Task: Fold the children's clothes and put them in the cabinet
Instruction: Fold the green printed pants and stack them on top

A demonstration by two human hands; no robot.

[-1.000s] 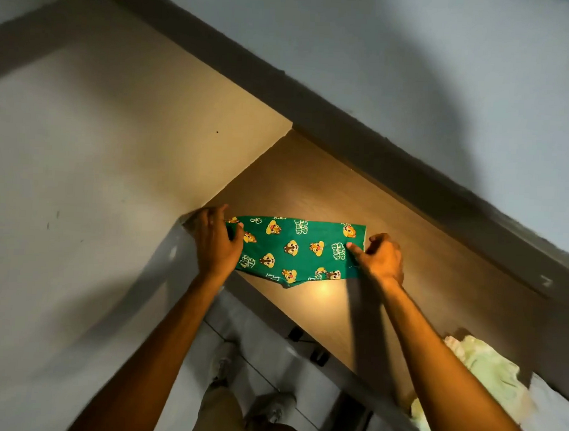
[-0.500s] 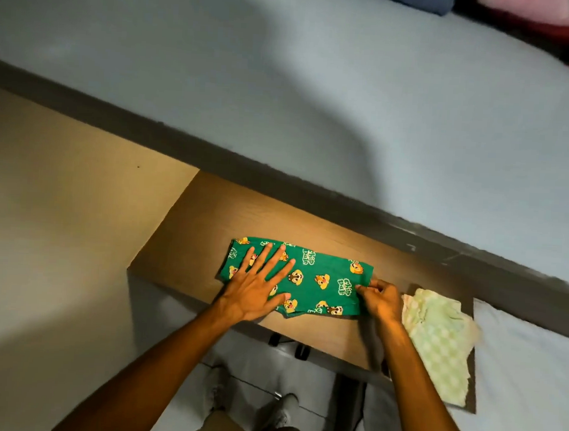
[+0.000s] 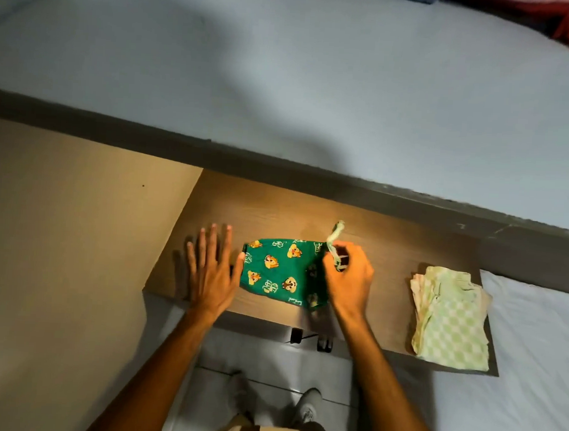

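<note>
Lying folded on the wooden shelf [image 3: 390, 247]: green printed shorts [image 3: 280, 269], soft, light, floppy knit, likely to slump unless taken by both short edges. Pinching a pale drawstring [image 3: 334, 237] at its right end, right hand [image 3: 347, 278] with fingers closed on the cord. Hovering or resting flat just left, left hand [image 3: 211, 270], fingers spread, gripping nothing. Sitting well apart to the right, folded checked cloth [image 3: 452, 319], thin, pale green.

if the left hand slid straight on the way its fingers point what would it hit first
Probably nothing on the wooden shelf: the left hand points past bare wood toward the dark back edge, missing the green garment.
</note>
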